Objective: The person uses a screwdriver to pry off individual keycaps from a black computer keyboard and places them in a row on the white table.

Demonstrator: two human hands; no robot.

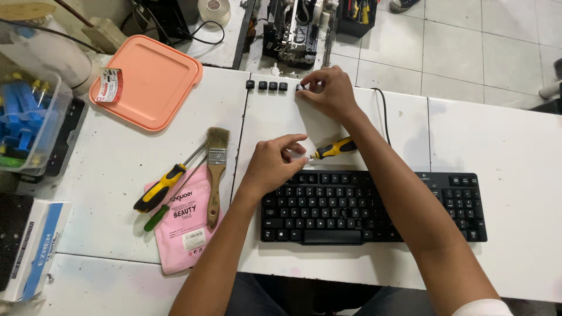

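Observation:
A black keyboard (374,206) lies on the white table (503,140) in front of me. My left hand (275,162) rests at its top left corner, fingers curled, touching the metal tip of a small yellow and black screwdriver (332,149) that lies just above the keyboard. My right hand (328,90) reaches to the far edge of the table and pinches a black keycap (300,87) at the right end of a row of loose black keycaps (267,85).
A paint brush (216,169), a large yellow and black screwdriver (164,186) and a green one (157,217) lie on a pink pouch (186,231) at the left. An orange lid (153,79), a clear box of blue items (26,120) and a blue and white carton (32,246) sit further left.

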